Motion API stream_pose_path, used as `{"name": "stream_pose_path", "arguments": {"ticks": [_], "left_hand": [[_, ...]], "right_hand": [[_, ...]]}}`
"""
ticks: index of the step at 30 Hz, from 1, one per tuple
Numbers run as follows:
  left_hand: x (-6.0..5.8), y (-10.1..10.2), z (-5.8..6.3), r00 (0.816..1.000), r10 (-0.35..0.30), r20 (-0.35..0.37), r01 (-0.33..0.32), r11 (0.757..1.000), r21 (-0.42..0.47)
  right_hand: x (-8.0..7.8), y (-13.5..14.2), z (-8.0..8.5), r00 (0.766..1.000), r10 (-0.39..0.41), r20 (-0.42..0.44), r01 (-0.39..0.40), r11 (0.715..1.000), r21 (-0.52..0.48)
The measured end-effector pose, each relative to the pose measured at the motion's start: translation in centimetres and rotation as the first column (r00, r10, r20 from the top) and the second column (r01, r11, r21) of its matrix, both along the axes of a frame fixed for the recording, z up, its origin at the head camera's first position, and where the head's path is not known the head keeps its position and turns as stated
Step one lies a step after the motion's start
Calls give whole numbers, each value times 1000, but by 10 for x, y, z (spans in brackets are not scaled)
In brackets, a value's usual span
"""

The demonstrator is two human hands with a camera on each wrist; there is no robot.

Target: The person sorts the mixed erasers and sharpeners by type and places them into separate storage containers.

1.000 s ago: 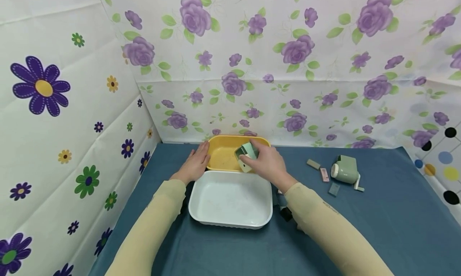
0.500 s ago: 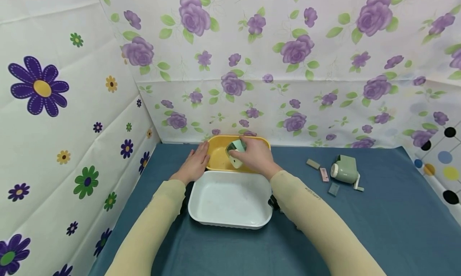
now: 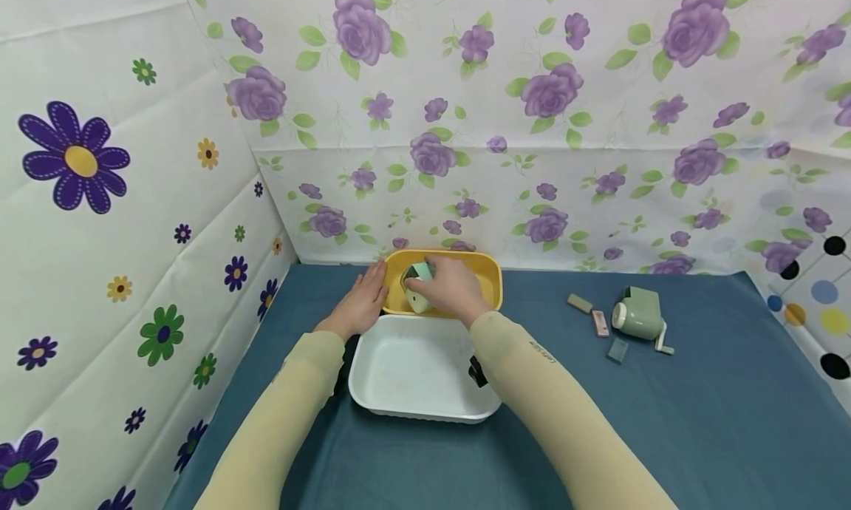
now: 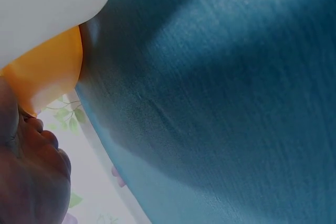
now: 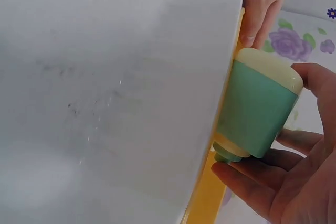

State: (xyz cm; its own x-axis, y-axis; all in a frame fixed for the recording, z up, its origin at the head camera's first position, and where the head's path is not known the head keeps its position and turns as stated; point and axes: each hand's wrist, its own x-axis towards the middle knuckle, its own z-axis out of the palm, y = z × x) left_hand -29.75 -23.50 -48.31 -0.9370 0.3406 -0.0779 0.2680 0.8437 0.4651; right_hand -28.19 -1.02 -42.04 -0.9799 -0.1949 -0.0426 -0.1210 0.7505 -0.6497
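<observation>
My right hand grips a mint-green and cream plastic device between thumb and fingers. It has a cream end, a green knob and a dark patch on its side. In the head view it is over the left part of a yellow basin. My left hand rests on the basin's left end with its fingers straight, and part of it shows in the left wrist view. Directly in front of the basin stands a white tray, partly covered by my right sleeve.
On the right of the blue cloth sits a green hand-crank pencil sharpener. Beside it lie a beige block, a pink block and a blue-grey block. A flowered wall sheet rises behind the basin.
My right hand has carried the green and cream device leftward over the yellow basin, and my right forearm now covers the tray's right side. My left hand has stayed in place.
</observation>
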Motion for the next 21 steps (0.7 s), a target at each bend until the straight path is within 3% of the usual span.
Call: {"name": "stream_pose_path", "arguments": {"ticks": [9,21], "left_hand": [[3,1,1,1000,-3,5,3,1000,-11],[2,2,0,1000,1,6,-1,999,-37]], "right_hand": [[-9,-14,-5,997,-81,17,80,995,56],[-15,-20,-19,995,-97,-4,97,991,97]]}}
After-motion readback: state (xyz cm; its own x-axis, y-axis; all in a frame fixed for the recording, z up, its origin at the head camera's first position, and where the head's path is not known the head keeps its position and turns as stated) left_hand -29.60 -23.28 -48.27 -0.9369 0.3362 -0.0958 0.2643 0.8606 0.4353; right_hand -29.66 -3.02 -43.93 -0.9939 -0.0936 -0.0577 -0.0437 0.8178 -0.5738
